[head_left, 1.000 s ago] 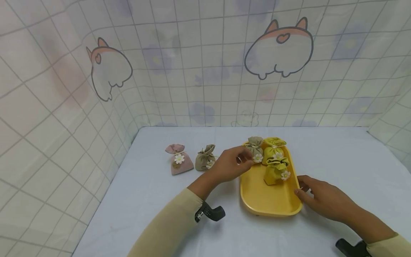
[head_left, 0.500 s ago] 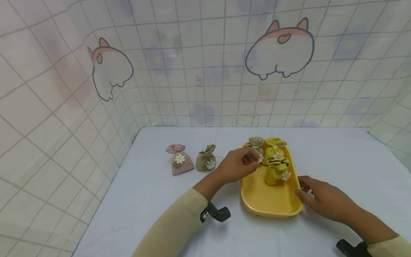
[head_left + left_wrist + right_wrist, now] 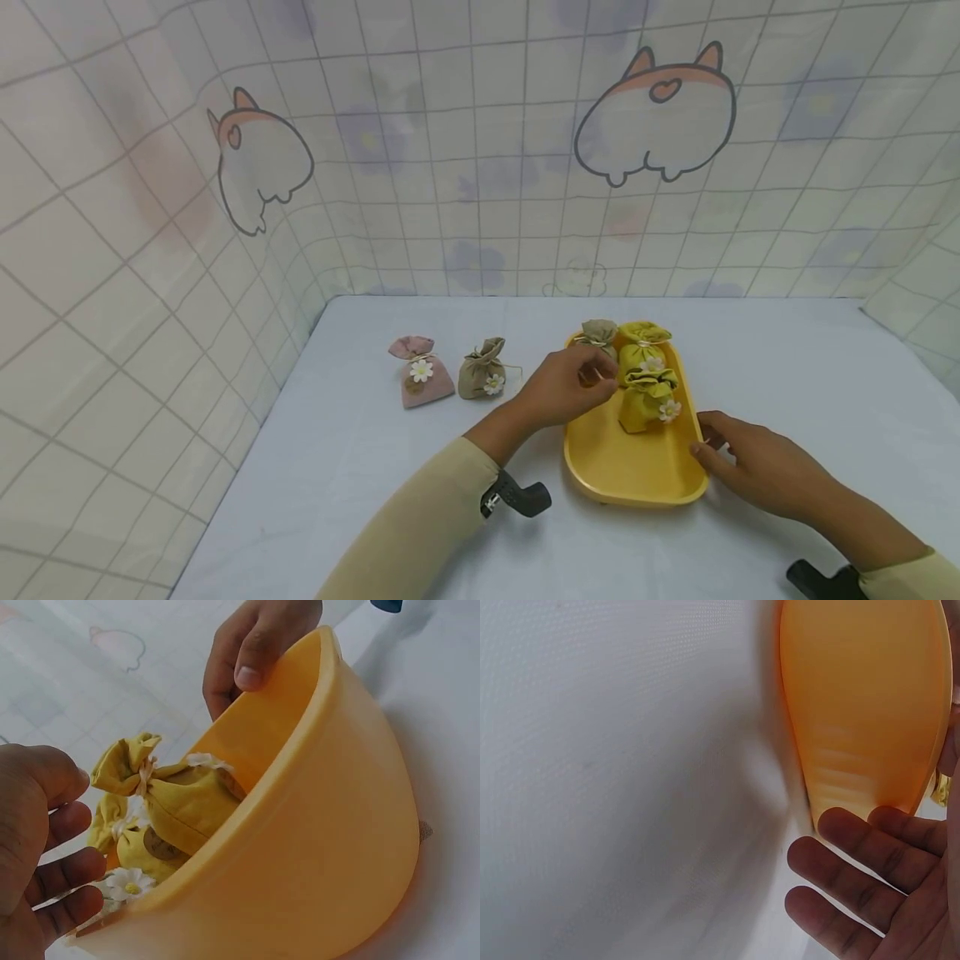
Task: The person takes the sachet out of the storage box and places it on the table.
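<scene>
A yellow tray (image 3: 624,467) holds a grey-beige drawstring pouch (image 3: 599,332) and two yellow pouches, one behind (image 3: 633,357) and one in front (image 3: 639,410). Over the tray's left edge is my left hand (image 3: 568,387), partly covering the grey-beige pouch. In the left wrist view its fingers (image 3: 71,870) are spread and loosely bent, holding nothing, close to the yellow pouches. My right hand (image 3: 768,467) pinches the tray's right rim, thumb over the edge and fingers along the outer wall (image 3: 870,712). White fabric flowers decorate the pouches.
Left of the tray, a pink pouch (image 3: 426,385) and another grey-beige pouch (image 3: 480,377) lie on the white table (image 3: 322,467). A patterned grid curtain (image 3: 472,167) hangs behind the table and along its left side.
My left hand has shifted slightly rightward above the tray, across the grey-beige pouch. The right hand, the tray and the pouches have stayed in place.
</scene>
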Motion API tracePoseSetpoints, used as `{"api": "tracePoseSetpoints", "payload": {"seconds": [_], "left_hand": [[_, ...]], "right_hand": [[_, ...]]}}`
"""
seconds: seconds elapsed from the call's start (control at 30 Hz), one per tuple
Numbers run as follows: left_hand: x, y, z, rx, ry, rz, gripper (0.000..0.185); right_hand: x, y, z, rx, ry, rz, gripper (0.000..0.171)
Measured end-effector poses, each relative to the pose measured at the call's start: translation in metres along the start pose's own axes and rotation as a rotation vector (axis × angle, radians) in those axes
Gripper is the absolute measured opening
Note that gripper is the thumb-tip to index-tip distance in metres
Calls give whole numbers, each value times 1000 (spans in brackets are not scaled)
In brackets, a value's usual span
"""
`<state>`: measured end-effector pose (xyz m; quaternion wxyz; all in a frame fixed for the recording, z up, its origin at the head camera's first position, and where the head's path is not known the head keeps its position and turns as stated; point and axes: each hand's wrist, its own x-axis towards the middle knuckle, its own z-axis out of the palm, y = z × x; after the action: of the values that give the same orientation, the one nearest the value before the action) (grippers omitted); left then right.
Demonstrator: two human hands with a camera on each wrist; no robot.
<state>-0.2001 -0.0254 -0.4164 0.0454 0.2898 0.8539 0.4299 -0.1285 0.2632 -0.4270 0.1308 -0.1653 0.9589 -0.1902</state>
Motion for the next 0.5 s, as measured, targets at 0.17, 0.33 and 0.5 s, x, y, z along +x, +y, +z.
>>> {"api": "tracePoseSetpoints", "payload": {"seconds": [0.17,0.33,0.5], "left_hand": [[3,3,4,3,-9,5,15],[6,3,7,3,-16,24,15],[8,3,9,25,-9,31,15]], "right_hand": [[0,-1,0,5,-2,-6,59],[0,-1,-1,3,0,-12,60],[-1,0,0,5,-2,-6,61]]}}
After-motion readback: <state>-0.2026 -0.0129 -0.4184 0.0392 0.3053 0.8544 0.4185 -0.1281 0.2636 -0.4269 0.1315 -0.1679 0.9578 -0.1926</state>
